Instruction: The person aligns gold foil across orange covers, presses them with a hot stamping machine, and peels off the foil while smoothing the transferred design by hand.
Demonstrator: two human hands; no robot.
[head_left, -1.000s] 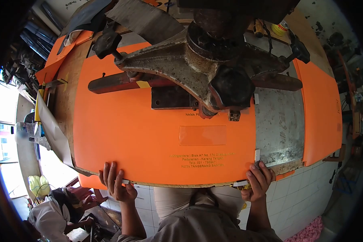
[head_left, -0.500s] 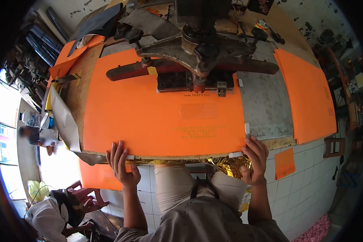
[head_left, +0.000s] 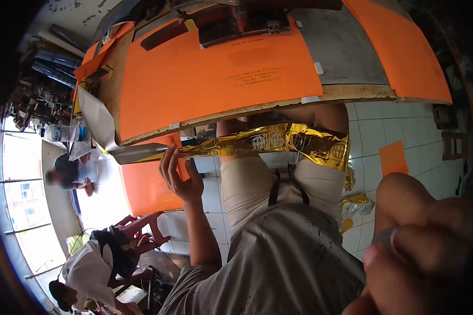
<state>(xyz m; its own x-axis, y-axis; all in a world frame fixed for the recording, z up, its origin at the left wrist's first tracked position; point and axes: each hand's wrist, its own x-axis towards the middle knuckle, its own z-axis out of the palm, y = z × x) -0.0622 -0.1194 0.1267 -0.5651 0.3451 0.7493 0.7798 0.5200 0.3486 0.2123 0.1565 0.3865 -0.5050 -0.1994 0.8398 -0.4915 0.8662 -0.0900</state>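
My left hand (head_left: 181, 177) is raised just below the table edge. Its fingers are stretched, the thumb stands apart, and the fingertips are beside the end of a gold foil strip (head_left: 278, 140) and a grey sheet (head_left: 142, 153). The foil, with round marks stamped through it, lies across my thighs. My right hand (head_left: 420, 257) is large and blurred at the lower right, close to the camera, with its fingers curled in; what they hold, if anything, is hidden. On the table, a printed orange sheet (head_left: 194, 79) lies partly beneath the stamping press (head_left: 242, 26).
More orange sheets (head_left: 404, 52) hang over the table's right side. Small white tabs (head_left: 310, 99) sit at the sheet's edges. An orange piece (head_left: 393, 157) and crumpled foil (head_left: 356, 205) lie on the tiled floor. Two other people (head_left: 92, 273) are at the left, near a red stool (head_left: 151, 233).
My right hand has left the table edge and come up near the camera. My left hand has come off the sheet's edge. The gold foil now stretches over my lap, and the view tilts down.
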